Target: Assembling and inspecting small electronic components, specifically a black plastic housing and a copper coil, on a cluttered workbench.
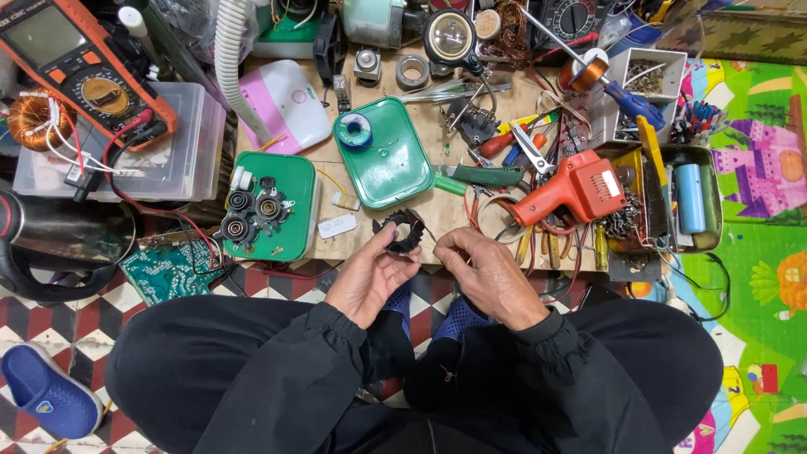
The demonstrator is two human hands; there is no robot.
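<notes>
Nearest the camera, legs: crossed, in black trousers (252, 378); black sleeves reach to both wrists; blue perforated shoes (458, 318) show between the knees
Left hand (366, 282): palm up at the near edge of the board; fingers curled around a small black ring-shaped part (405, 231), gripping it from below and the side
Right hand (487, 273): just beside the ring-shaped part; thumb and forefinger pinched together at their tips; whether they hold anything fine cannot be told
Ring-shaped part: raised over the near edge of the wooden board (454, 214), between the two hands
Floor, left: red, black and white chequered tiles; a blue slipper (46, 391) at the lower left; a green circuit board (168, 271) against the board's edge
Floor, right: a colourful play mat (761, 252)
Board, near left: a green tray (290, 206) holding several black round parts (252, 214)
Board, centre: a second green tray (391, 164) with a blue-and-white spool (355, 129) in it
Board, right: an orange soldering gun (572, 189); pliers and screwdrivers lie around it
Far left: an orange multimeter (71, 63) on a clear plastic box (160, 155); a copper wire coil (32, 118) beside it
Far edge: a white corrugated hose (235, 59); a pink and white device (290, 101)
</notes>
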